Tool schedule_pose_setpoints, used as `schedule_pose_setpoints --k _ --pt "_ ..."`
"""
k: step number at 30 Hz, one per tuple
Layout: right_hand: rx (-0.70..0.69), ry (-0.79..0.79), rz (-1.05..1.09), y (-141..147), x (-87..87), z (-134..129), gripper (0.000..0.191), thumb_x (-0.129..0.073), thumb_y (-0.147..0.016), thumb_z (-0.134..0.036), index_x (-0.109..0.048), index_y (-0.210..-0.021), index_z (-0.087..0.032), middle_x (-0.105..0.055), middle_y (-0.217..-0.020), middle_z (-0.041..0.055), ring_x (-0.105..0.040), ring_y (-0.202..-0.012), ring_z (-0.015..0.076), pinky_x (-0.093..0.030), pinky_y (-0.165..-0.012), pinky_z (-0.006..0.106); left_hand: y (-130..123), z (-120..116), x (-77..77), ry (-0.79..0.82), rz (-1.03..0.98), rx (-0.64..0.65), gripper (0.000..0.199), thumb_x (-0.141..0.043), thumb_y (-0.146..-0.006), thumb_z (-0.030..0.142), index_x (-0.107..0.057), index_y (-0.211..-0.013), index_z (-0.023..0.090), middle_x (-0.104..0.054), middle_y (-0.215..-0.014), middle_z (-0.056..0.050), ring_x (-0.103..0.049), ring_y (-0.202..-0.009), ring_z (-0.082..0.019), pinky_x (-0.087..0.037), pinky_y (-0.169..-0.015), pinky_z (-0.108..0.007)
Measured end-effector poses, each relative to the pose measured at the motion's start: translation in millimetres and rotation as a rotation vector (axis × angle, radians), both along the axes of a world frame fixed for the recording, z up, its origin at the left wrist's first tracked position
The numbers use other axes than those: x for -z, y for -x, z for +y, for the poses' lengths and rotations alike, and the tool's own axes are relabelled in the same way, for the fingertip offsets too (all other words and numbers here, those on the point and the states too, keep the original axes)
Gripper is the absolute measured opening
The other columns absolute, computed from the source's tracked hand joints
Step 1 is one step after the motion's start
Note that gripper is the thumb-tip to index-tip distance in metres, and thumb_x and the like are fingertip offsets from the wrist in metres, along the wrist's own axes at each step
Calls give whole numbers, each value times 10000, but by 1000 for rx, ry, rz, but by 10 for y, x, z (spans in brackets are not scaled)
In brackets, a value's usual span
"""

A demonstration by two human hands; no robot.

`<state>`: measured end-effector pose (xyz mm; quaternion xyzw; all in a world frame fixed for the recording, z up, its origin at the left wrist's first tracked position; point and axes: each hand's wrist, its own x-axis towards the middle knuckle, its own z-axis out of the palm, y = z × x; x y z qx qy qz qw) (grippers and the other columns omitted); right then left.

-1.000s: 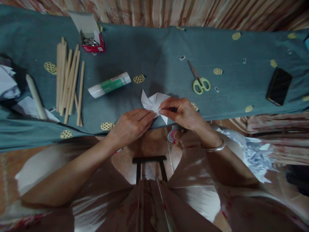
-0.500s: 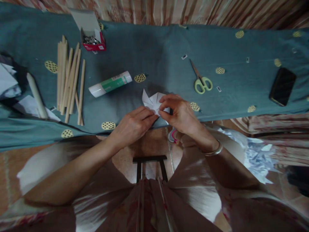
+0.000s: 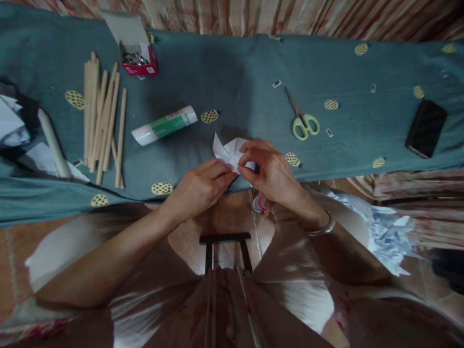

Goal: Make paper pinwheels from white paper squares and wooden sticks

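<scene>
Between my hands, near the front edge of the table, is a small white folded paper pinwheel [image 3: 229, 149] with pointed flaps. My left hand [image 3: 203, 186] pinches its lower left part, fingers pressed together. My right hand [image 3: 270, 169] holds the right side between curled fingers and thumb. The fingers cover much of the paper's middle and right side. A white and green glue stick [image 3: 165, 125] lies to the left of the paper. Scissors [image 3: 302, 121] with light green handles rest to the right, blades pointing away.
Several wooden sticks [image 3: 103, 121] lie at the left, beside an open red box [image 3: 139, 65] of small metal pieces. Papers [image 3: 12, 121] and a pale rolled stick [image 3: 54, 145] sit farther left. A black phone [image 3: 426, 128] is at the right. Crumpled paper pieces [image 3: 389, 237] lie below the table's right side.
Both hands keep nearly the same hold on the paper pinwheel, with hardly any finger movement. The view has shifted very slightly.
</scene>
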<state>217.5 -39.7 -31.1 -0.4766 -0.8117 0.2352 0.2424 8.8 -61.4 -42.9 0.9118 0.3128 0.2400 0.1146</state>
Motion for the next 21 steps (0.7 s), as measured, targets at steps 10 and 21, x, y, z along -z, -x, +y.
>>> schedule_pose_setpoints --k 10,21 --pt "-28 -12 -46 -27 5 -13 136 -598 -908 -241 -729 -937 -268 -695 -1109 34 -634 -1098 239 -478 -1020 431 -8 -2 -2 37 9 -1 238 -477 -1000 165 -697 -1070 111 -711 -997 -101 -653 -951 -202 -583 -829 -335" --pt "-35 -5 -72 -18 -2 -51 220 -545 -956 -296 -751 -1034 -299 -667 -1203 38 -607 -1132 255 -472 -1034 446 -8 7 -1 32 32 1 240 -471 -1005 181 -690 -1078 116 -711 -1008 -95 -647 -957 -200 -577 -848 -328"
